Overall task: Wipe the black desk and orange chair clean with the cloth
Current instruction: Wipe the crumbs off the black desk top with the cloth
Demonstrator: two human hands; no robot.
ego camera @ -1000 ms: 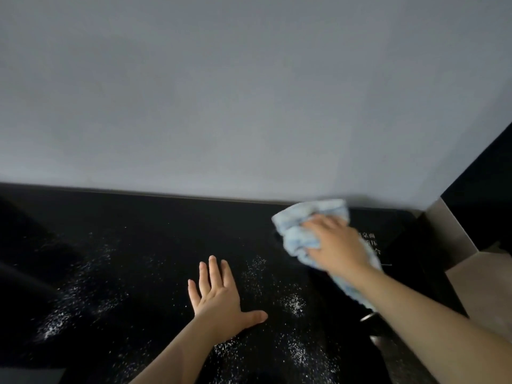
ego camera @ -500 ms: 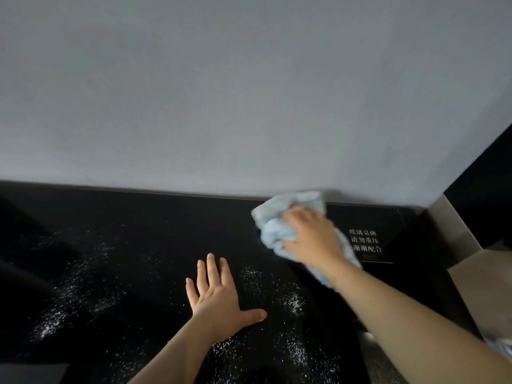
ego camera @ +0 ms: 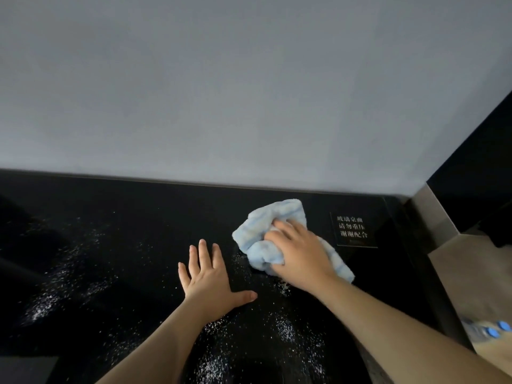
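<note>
Wiping the black counter, cloth under the right hand

The right hand [ego camera: 300, 254] presses and grips the bunched blue cloth [ego camera: 266, 236] on the counter [ego camera: 144, 217] near the wall; white crumbs [ego camera: 285, 328] lie nearer the person and to the left. The left hand [ego camera: 207, 275] rests flat, fingers straight, just beside the cloth.

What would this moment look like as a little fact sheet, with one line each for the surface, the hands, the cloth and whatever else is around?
Surface: black desk, glossy, against a grey wall
Mess: white specks scattered over the desk
Right hand: grips a bunched light blue cloth and presses it on the desk
Left hand: flat on the desk, fingers spread
Sign: dark plate with white characters, right of the cloth
Orange chair: not in view
</note>
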